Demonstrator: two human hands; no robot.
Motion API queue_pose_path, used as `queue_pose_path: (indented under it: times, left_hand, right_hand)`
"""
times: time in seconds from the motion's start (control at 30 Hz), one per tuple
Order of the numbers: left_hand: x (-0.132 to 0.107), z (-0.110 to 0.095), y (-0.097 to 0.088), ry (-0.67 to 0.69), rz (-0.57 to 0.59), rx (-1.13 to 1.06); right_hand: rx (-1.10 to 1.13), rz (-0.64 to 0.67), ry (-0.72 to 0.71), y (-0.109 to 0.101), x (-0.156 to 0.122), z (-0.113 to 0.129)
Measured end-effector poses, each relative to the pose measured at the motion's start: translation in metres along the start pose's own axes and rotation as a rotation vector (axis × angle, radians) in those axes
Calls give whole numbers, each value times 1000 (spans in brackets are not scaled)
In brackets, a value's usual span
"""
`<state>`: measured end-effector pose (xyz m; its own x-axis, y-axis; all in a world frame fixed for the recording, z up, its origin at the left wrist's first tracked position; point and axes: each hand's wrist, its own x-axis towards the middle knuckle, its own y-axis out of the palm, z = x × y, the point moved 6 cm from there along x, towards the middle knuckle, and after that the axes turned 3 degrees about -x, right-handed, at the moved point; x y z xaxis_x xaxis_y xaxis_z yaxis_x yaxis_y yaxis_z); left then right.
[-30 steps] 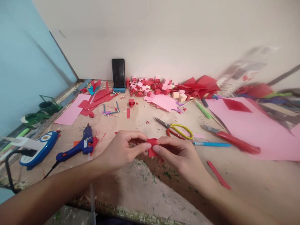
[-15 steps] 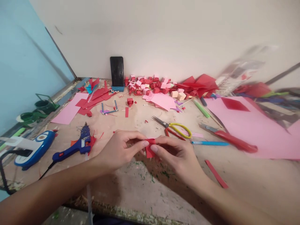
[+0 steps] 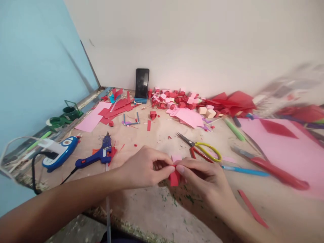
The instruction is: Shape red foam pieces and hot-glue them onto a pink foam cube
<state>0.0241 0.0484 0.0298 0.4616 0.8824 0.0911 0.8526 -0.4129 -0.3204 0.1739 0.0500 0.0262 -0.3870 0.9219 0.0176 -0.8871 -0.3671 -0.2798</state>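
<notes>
Between my two hands is a small folded piece of red paper, with a bit of pink showing at its upper end. My left hand pinches its left side between thumb and forefinger. From the right, my right hand pinches it with thumb and fingertips; the fingers behind the paper are hidden. Scissors with yellow and red handles lie open just beyond my right hand. A blue pen is beside that hand, and a red paper strip lies nearer me.
A blue glue gun and a blue-white power strip are at left. Small red and pink paper boxes are heaped by the wall, near a propped phone. A red-handled knife and pink sheet lie at right.
The view has shifted, so everything appears lower and further right. My fingers have altered their hold on the red paper, and its pink part now shows above them.
</notes>
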Motion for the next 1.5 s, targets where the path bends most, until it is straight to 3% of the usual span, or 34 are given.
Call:
queue_pose_path:
  times: [0.13,0.4,0.6,0.8,1.0,1.2,1.43,1.5]
  left_hand:
    - [-2,4,3,-60,-24,-82]
    - [-5,4,3,-107,-51,-98]
    - [-7,4,10,-86,67,46]
    - [-7,4,10,-74,88,77]
    - [-13,15,-5,-57,-100,85]
    - [-19,7,-12,43,-247,153]
    - [-19,1,-17,-46,-359,155]
    - [-20,0,-25,-51,-452,100]
  right_hand:
    - [24,-38,3,-3,1,-5]
    - [95,88,48,5,-4,-11]
    - [74,243,20,12,-8,-13]
    - [19,279,-5,15,-10,-18]
    - [72,249,40,10,-11,-11]
    - [22,223,-40,2,-11,3]
    - [4,223,-62,-3,-13,4]
    - [6,239,-68,-3,-13,4]
